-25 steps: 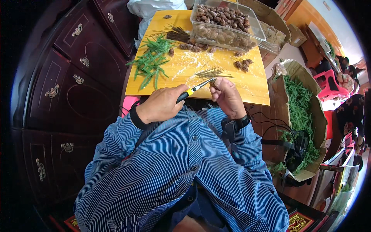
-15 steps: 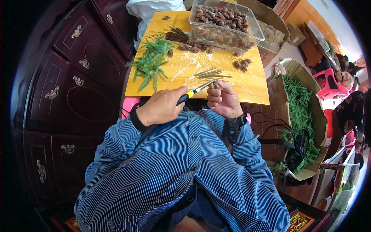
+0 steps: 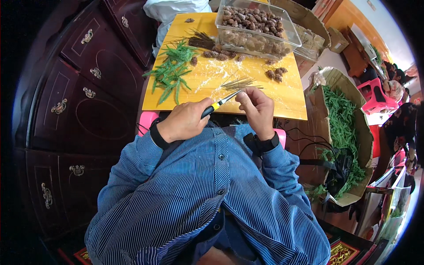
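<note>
My left hand is closed around pliers with yellow and black handles and narrow metal jaws. The jaws point up and right, over the near edge of the yellow table. At their tip, the thumb and fingers of my right hand are pinched together. The back of that hand faces up and hides whatever lies in the fingers. Just beyond both hands is a loose bundle of thin wires. A few pine cones lie farther right, and green artificial sprigs lie at the left.
A clear plastic bin full of pine cones stands at the table's far right. Dark stems and more cones lie beside it. A cardboard box of greenery is on my right. Dark wooden cabinets line the left.
My right hand has turned over at the plier tip, so its back now shows. The pine cone seen in its fingers earlier is out of sight. My left hand has hardly moved.
</note>
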Demonstrator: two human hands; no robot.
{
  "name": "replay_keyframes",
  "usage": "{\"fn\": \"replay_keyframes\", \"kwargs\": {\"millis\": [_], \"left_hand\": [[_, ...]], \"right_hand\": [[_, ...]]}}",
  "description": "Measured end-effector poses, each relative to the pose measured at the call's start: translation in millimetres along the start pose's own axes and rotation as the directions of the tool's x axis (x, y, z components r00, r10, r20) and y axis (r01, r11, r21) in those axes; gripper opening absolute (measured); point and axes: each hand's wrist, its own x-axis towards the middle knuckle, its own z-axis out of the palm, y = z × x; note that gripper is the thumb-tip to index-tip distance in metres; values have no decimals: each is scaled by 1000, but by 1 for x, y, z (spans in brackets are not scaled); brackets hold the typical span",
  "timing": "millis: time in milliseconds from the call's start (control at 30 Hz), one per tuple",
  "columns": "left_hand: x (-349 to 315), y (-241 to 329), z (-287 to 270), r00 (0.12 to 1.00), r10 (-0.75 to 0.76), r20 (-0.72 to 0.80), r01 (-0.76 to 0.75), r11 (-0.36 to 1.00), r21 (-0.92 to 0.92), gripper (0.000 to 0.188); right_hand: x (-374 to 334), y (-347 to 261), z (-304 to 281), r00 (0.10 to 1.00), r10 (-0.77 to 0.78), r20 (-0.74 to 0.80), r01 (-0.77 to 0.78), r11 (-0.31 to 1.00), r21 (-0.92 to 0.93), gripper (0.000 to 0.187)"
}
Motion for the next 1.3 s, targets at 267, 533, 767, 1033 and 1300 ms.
{"fn": "replay_keyframes", "kwargs": {"millis": [267,533,767,1033,1300], "left_hand": [[0,1,0,999,37,8,-37,999,-3,36],[1,3,-3,998,55,28,-55,998,6,36],[1,2,-4,997,53,49,-52,998,-16,40],[0,-21,-2,985,144,-96,-142,989,33,46],[2,-34,-16,985,-147,-94,151,988,29,57]], "right_hand": [[8,1,-19,842,344,416,-532,662,528,30],[10,19,-27,703,252,665,-710,310,632,32],[12,27,-30,625,64,778,-776,152,612,36],[16,2,-40,852,270,448,-499,675,544,37],[54,26,-96,995,101,-2,-98,960,-264,32]]}}
